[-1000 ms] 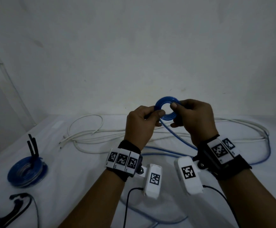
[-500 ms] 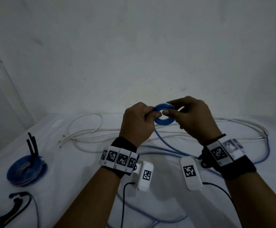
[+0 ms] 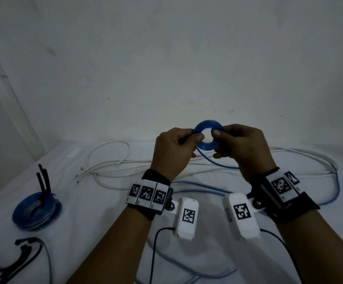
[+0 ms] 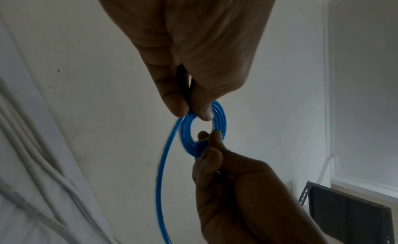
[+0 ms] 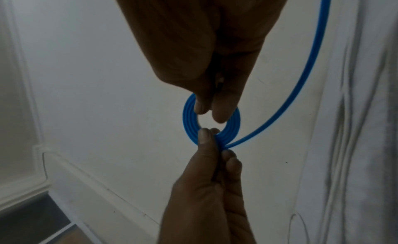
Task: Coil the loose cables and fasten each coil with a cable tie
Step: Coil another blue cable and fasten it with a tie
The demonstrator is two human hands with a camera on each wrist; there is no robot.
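Above the table (image 3: 109,226), both hands still pinch the blue coil (image 3: 207,125), now raised slightly, left hand (image 3: 172,152), right hand (image 3: 242,148)

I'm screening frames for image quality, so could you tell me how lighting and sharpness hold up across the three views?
Head view: dim and bluish, the blue coil readable, the black ties at the lower left smeared. Left wrist view: the left hand dark against the pale wall. Right wrist view: the right hand equally dark, the cloth at the right edge streaked.
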